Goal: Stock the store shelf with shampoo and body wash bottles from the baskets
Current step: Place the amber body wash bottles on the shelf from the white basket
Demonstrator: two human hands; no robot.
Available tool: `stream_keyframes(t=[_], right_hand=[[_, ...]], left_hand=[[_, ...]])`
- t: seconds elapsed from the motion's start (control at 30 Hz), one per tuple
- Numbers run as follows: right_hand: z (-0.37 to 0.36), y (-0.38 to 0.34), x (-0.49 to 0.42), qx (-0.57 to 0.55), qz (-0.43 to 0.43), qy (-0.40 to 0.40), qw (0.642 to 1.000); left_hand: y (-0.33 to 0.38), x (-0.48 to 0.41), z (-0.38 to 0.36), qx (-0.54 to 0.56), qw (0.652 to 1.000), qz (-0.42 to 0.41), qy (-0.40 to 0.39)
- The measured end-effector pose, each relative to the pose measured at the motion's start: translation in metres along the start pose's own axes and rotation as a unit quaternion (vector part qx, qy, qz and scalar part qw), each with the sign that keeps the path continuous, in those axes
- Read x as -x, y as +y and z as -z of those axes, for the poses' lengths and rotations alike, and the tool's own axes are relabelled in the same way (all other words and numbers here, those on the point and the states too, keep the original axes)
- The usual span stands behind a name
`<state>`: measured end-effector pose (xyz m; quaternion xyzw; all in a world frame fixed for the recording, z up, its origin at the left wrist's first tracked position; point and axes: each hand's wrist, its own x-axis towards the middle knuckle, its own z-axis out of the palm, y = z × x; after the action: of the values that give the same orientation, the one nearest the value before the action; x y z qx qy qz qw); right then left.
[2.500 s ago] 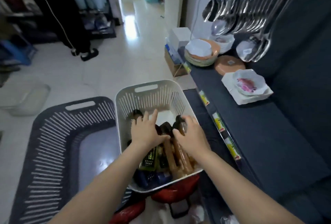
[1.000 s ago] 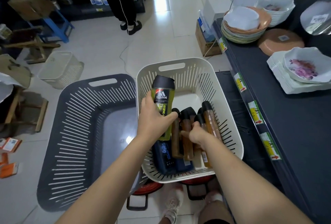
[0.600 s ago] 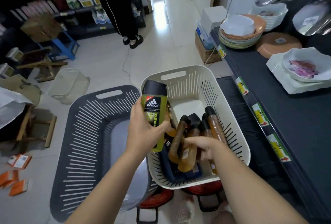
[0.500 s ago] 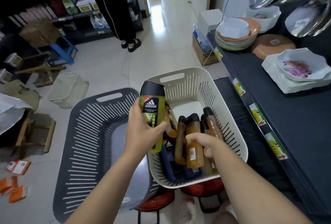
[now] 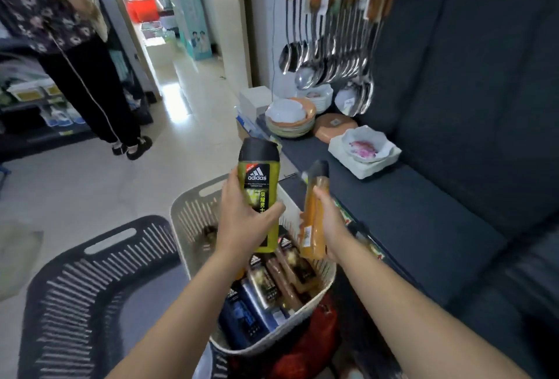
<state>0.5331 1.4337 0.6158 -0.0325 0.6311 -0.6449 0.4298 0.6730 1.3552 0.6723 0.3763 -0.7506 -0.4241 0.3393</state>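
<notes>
holding green bottle (image 5: 258, 180), amber bottle (image 5: 313, 224) above basket (image 5: 189, 212) rim.

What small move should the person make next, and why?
Probably move both hands right and stand the bottles on the shelf. The left hand grips the green bottle, the right hand the orange bottle; both are above the basket, and the shelf has bare space.

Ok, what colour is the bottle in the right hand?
The bottle in the right hand is amber orange with a black cap; the head view shows it.
</notes>
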Motion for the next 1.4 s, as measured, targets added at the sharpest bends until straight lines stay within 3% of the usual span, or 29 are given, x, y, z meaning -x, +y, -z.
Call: stream_keyframes(t=[0.1, 0.2, 0.33, 0.6, 0.77, 0.97, 1.4], right_hand=[[0.038, -0.04, 0.034, 0.043, 0.133, 0.124, 0.982], [0.087, -0.074, 0.079, 0.088, 0.243, 0.258, 0.931], [0.151, -0.101, 0.139, 0.064, 0.303, 0.39, 0.867], [0.279, -0.106, 0.265, 0.05, 0.331, 0.558, 0.759], [0.353, -0.083, 0.323, 0.047, 0.307, 0.619, 0.721], [0.421, -0.064, 0.339, 0.06, 0.279, 0.639, 0.714], [0.505, -0.108, 0.257, 0.11, 0.282, 0.643, 0.703]], left_hand=[[0.03, -0.007, -0.031, 0.033, 0.998, -0.043, -0.039], [0.068, -0.002, -0.068, 0.086, 0.989, -0.067, -0.098], [0.126, 0.024, -0.117, 0.133, 0.965, -0.128, -0.185], [0.221, 0.113, -0.213, 0.182, 0.896, -0.22, -0.34], [0.261, 0.182, -0.262, 0.197, 0.859, -0.249, -0.401], [0.287, 0.249, -0.31, 0.209, 0.836, -0.26, -0.435], [0.283, 0.275, -0.36, 0.177, 0.866, -0.256, -0.391]])
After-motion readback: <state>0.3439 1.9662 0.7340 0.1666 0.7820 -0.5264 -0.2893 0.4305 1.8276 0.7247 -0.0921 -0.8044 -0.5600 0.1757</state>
